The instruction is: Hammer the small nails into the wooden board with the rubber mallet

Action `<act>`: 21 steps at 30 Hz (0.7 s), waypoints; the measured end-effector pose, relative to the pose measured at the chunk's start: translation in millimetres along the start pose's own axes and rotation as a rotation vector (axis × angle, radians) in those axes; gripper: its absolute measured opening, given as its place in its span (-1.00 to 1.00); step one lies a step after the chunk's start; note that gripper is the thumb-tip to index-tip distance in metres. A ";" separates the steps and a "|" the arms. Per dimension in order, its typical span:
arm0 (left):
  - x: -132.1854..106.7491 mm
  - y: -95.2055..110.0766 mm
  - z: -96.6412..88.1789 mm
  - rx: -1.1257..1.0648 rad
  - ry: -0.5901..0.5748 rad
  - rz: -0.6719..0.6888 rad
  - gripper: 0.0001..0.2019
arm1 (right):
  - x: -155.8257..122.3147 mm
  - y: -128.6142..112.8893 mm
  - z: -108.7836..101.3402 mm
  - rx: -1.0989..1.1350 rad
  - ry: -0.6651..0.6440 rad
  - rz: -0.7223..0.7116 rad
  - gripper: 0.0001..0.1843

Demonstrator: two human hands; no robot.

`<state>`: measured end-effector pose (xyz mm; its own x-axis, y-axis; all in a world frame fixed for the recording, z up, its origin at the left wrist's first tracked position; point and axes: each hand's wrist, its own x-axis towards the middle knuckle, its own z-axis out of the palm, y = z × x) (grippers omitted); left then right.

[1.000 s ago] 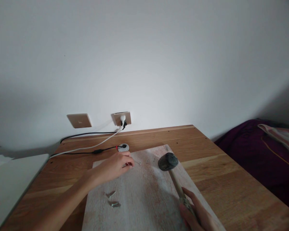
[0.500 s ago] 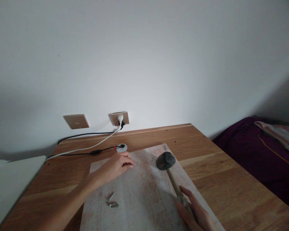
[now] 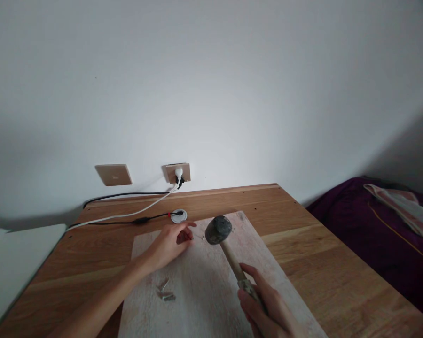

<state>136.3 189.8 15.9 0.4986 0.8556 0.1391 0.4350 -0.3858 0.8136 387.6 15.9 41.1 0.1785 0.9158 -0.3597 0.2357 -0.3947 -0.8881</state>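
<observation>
Right hand gripping mallet by handle, head raised just beside left hand. Left fingers pinched on something tiny on board. Loose nails nearby on board.

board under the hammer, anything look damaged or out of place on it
The board looks worn: its pale surface is scuffed, with reddish staining down the middle. A few loose nails lie scattered near its left edge, not lined up. The hammer looks intact; nothing spilled.
</observation>
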 end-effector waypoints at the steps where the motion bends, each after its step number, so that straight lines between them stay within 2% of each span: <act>1: 0.3 0.9 0.1 -0.022 0.002 -0.009 -0.68 | 1.5 -3.5 4.1 -0.004 -0.036 0.001 -0.17; 5: 0.8 3.9 0.0 -0.041 -0.006 -0.028 -0.65 | 7.8 -14.6 15.0 -0.091 -0.126 -0.025 -0.13; 9: 0.5 7.3 -2.2 -0.054 -0.016 -0.032 -0.64 | 11.9 -18.9 21.4 -0.102 -0.161 -0.059 -0.14; 15: 0.0 5.7 -2.7 -0.065 -0.024 -0.019 -0.63 | 15.5 -5.7 23.0 -0.165 -0.158 -0.052 -0.10; 21: 0.9 3.3 -1.3 -0.062 -0.001 -0.017 -0.57 | 21.2 6.9 20.8 -0.242 -0.168 -0.136 -0.13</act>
<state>137.2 189.8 19.5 0.4923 0.8614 0.1247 0.3963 -0.3494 0.8490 373.1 34.1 21.4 -0.0252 0.9527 -0.3028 0.4702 -0.2560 -0.8446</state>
